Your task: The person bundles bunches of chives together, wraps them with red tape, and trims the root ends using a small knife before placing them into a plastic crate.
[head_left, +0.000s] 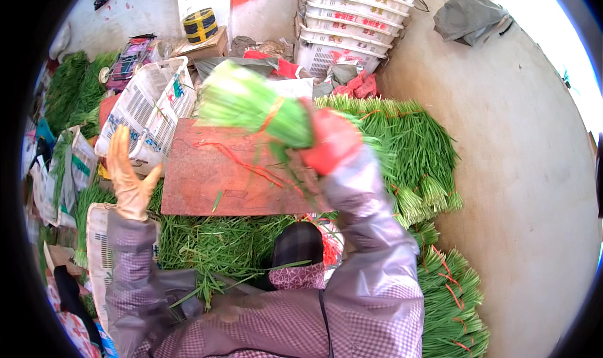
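Observation:
My right hand [335,141], in a red glove, grips a bundle of chives [242,100] above a reddish wooden board [188,191]. The bundle is blurred by motion. An orange-red band circles it, and its pale ends point up and to the left. My left hand [130,176], in a tan glove, is raised just left of the board with fingers spread and nothing in it. Loose red ties [245,163] lie across the board, with a few bits of green leaf.
Tied chive bundles [414,144] are stacked right of the board, and more [449,301] lie nearer by the wall. Loose chives [213,245] cover the area before me. A white plastic basket [147,100] stands at the left; stacked white baskets [348,25] stand behind.

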{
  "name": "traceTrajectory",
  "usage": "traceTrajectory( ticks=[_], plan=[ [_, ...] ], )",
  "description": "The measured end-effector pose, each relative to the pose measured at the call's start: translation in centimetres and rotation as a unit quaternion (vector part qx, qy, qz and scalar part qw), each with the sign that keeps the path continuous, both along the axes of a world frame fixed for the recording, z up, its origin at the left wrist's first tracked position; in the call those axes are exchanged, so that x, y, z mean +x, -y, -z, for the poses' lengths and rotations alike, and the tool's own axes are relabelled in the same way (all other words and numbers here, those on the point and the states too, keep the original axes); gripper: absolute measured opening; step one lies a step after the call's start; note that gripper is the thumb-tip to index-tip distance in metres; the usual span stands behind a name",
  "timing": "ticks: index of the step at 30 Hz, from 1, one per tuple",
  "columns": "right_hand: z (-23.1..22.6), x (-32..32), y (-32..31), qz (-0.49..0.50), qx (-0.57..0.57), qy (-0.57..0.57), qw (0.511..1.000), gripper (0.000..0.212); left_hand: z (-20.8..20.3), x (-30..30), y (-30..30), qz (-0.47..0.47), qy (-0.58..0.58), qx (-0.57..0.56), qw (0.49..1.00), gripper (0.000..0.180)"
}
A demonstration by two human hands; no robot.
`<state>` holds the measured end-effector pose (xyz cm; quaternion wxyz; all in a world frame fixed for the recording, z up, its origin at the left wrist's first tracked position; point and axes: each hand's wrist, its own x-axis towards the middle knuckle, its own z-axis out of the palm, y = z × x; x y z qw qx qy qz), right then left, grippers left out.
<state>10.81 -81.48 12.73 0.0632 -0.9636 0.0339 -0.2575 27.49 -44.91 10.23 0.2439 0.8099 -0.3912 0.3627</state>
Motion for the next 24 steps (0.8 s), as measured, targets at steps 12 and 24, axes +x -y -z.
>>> traceTrajectory(
  ticks=[12, 24],
  plan=[
    [8.5, 4.9, 22.2, 0.308, -0.064, -0.344, 0.885, 0.083, 8.3, -0.5, -7.8, -0.082, -0.216, -0.060, 0.971, 0.081],
    [22.8, 12.9, -1.4, -0.101, 0.095, -0.373, 0.917, 0.061, 10.2, -3.1, -8.8, -0.114, -0.258, 0.093, 0.955, 0.081]
  ],
)
